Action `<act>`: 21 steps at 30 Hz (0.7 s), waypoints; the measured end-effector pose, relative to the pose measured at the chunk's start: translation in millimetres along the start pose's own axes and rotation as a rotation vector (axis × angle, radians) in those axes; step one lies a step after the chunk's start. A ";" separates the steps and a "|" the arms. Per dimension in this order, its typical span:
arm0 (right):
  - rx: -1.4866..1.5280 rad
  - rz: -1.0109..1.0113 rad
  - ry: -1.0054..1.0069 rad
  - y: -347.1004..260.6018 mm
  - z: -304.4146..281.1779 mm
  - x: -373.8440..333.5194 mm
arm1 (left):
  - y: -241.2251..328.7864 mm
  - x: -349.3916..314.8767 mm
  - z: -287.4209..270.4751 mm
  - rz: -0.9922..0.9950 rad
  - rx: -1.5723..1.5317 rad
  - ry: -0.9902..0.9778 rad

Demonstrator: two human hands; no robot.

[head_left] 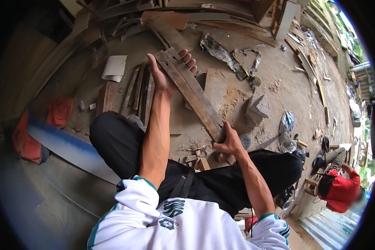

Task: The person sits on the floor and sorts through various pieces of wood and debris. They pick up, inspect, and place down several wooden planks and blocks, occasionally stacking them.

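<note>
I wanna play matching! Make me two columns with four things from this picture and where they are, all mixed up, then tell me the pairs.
Things:
1. long brown wooden bar
2. angular grey block
3. white rectangular sheet
4. bright red shirt

Places:
A. on the ground, right of the bar
B. on a person at the far right
C. across the left hand and in the right hand
D. left of the left hand

Pairs: 1-C, 2-A, 3-D, 4-B
</note>
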State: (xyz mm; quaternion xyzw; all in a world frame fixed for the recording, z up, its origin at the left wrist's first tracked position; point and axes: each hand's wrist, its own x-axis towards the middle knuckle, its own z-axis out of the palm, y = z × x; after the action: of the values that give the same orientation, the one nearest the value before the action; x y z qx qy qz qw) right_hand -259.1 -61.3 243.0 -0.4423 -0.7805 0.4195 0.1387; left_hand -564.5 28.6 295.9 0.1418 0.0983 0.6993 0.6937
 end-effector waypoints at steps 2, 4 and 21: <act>0.017 -0.003 -0.025 -6.2 2.3 4.1 | 16.1 -4.6 -12.7 0.020 0.015 -0.106; 0.010 0.012 -0.038 -10.1 3.2 6.3 | 15.0 -11.3 -3.6 0.081 0.039 0.003; -0.178 -0.093 0.004 -39.4 18.3 27.6 | 52.9 -56.1 67.4 0.325 0.285 0.211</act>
State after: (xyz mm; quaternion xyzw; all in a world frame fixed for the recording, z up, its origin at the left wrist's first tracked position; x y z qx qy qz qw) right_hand -308.2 -58.8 258.2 -0.4171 -0.8341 0.3406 0.1196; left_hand -592.0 -32.4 373.5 0.1782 0.2439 0.7918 0.5309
